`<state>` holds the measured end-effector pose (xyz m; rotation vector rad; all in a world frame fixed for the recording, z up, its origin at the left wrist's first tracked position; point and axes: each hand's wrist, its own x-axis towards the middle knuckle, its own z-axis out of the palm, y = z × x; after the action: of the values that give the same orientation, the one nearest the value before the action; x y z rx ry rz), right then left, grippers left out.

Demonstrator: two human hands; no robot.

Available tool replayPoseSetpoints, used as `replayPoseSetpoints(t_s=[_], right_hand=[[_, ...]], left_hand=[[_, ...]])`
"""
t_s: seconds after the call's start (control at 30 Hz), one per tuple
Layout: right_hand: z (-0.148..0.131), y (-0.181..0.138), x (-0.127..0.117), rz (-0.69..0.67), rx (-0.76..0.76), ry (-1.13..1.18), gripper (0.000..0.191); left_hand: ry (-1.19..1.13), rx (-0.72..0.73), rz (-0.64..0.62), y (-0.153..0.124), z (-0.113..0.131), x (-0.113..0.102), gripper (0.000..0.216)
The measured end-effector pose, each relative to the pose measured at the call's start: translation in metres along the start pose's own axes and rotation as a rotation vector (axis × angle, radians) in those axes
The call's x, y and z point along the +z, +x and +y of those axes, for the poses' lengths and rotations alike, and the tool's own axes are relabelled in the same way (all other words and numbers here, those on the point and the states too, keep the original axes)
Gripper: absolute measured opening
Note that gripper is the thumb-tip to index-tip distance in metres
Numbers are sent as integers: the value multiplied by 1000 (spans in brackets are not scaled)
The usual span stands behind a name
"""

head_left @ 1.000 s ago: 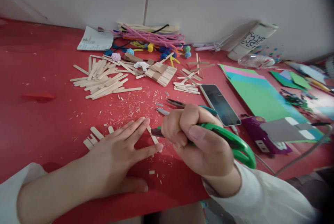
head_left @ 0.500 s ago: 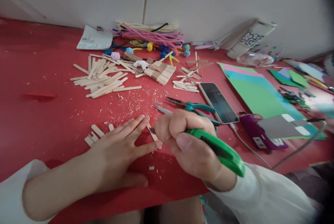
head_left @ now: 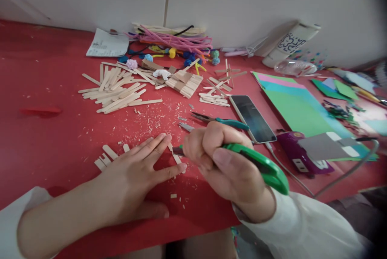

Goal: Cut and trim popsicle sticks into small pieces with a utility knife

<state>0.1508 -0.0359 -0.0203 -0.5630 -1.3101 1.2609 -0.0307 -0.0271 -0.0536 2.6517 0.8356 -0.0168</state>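
My left hand (head_left: 133,178) lies palm down with its fingers stretched out. Its fingertips press on a wooden craft stick (head_left: 177,161), at the far end and near the close end. Closed around a green utility knife (head_left: 267,170), my right hand (head_left: 226,164) brings the blade (head_left: 177,151) to the stick's middle, where a notch seems to show. Several short stick pieces (head_left: 104,157) lie beside my left hand, partly covered by it. Wood shavings (head_left: 151,118) are scattered beyond my fingers.
Behind are a pile of craft sticks (head_left: 121,94), a taped stick bundle (head_left: 186,83) and pipe cleaners (head_left: 175,39). Pliers (head_left: 229,123) lie just past my right hand, near a phone (head_left: 253,118). Coloured sheets (head_left: 293,106) and a purple box (head_left: 290,150) lie to the right.
The knife has shifted slightly right and its blade now shows more clearly against the stick. My left hand keeps its place on the stick; the whole view has moved a little.
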Motion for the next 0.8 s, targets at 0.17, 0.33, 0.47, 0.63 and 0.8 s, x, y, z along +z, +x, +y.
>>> replayPoseSetpoints(t_s=[0.17,0.33,0.47,0.63,0.8], right_hand=[[-8,2,-4,36,21,7,24],[-5,2,-2,32,8,9,24],[1,1,-1,32,-25,3,22],[3,1,-1,10,-38,-7,20],[2,1,-1,7,-32,-15,19]], left_hand=[[5,4,37,-2,-1,3,73],[-10,34,109,-4,-4,10,79],[-15,37,126,-5,-5,13,77],[-16,40,110,-4,-4,10,81],[3,33,66,-2,-2,5,80]])
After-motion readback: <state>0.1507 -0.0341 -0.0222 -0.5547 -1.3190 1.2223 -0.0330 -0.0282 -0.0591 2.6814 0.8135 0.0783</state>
